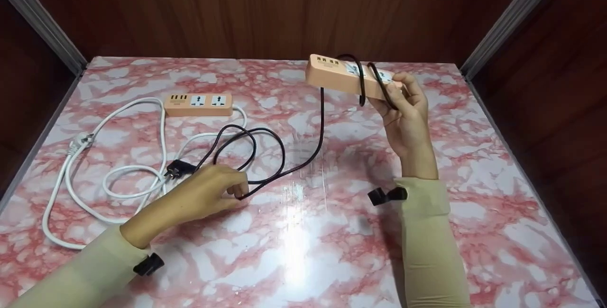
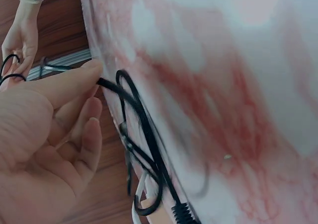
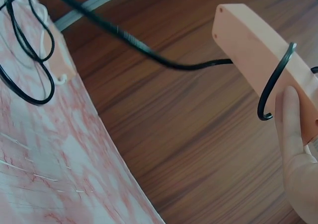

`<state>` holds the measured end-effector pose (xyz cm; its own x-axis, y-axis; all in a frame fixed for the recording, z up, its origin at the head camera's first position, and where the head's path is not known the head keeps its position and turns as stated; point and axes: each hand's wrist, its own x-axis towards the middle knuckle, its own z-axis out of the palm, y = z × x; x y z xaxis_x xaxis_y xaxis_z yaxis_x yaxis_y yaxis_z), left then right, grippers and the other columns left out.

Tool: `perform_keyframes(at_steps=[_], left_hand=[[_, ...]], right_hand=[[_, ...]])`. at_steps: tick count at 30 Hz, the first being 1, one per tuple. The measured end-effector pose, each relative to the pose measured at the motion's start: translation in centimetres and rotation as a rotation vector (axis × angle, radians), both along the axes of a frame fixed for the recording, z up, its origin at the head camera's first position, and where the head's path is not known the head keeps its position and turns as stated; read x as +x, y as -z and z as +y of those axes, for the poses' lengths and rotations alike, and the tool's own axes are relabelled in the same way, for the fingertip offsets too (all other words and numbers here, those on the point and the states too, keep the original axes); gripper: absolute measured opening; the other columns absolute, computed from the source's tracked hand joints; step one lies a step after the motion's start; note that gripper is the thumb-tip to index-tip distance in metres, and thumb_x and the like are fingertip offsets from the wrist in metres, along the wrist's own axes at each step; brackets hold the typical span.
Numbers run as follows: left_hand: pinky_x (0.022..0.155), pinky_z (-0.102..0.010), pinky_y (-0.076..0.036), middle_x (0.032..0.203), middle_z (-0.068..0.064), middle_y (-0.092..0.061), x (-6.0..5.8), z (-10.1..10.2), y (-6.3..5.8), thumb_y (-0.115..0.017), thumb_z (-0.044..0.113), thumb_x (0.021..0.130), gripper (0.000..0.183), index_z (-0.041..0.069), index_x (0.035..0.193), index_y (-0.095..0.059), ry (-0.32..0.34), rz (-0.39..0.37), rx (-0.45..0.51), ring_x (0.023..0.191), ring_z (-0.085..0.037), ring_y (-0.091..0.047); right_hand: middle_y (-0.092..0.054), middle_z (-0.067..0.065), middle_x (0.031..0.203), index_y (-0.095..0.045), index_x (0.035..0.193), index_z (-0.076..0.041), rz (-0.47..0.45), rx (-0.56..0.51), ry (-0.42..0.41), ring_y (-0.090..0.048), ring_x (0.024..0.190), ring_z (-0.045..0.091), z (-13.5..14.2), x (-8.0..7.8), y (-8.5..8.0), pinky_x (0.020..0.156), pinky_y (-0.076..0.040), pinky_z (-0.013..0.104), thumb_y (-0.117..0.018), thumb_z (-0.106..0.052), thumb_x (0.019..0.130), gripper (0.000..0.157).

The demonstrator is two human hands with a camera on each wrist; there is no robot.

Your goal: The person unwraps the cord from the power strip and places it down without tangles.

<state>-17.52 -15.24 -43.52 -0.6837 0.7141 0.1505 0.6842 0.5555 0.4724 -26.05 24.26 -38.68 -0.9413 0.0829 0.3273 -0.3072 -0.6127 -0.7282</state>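
My right hand (image 1: 409,113) grips the right end of an orange power strip (image 1: 327,78), raised above the table and tilted. Its black cord (image 1: 322,123) loops around the strip's body, then hangs down to the table. Low over the table, my left hand (image 1: 208,192) pinches that cord between thumb and fingers, as the left wrist view also shows at the black cord (image 2: 121,92). Beyond the left hand lie loose coils of the cord and its black plug (image 1: 178,168). In the right wrist view the strip's underside (image 3: 253,45) is visible, with fingers pressed on it.
A second orange power strip (image 1: 199,106) lies at the back left, sockets up. Its white cord (image 1: 50,208) spreads in wide loops over the left side, with a white plug (image 1: 80,143). The pink marbled table (image 1: 341,251) is bounded by dark wood panels (image 1: 265,9).
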Motion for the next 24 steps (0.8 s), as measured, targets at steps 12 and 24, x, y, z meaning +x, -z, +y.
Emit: perform_keyframes(at_steps=[12,24], left_hand=[[0.075,-0.037,-0.058,0.083,0.008,-0.073,-0.09,0.09,0.32,-0.092,0.015,0.083,0.026,0.018,0.086,-0.066,-0.094,-0.059,-0.038,0.081,-0.011,-0.071],[0.085,-0.049,-0.06,0.091,-0.002,-0.081,-0.52,0.34,-0.47,-0.089,0.019,0.087,0.029,0.009,0.11,-0.076,-0.201,-0.059,-0.027,0.089,-0.022,-0.077]], right_hand=[[-0.059,0.016,0.112,-0.064,0.107,-0.005,0.009,0.015,-0.012,-0.072,0.09,0.024,-0.12,0.06,0.0,0.085,-0.064,0.033,-0.087,-0.014,0.089,0.031],[-0.059,0.017,0.113,-0.063,0.107,-0.004,0.022,0.019,-0.018,-0.072,0.091,0.024,-0.06,0.16,-0.1,0.085,-0.064,0.033,-0.087,-0.014,0.09,0.031]])
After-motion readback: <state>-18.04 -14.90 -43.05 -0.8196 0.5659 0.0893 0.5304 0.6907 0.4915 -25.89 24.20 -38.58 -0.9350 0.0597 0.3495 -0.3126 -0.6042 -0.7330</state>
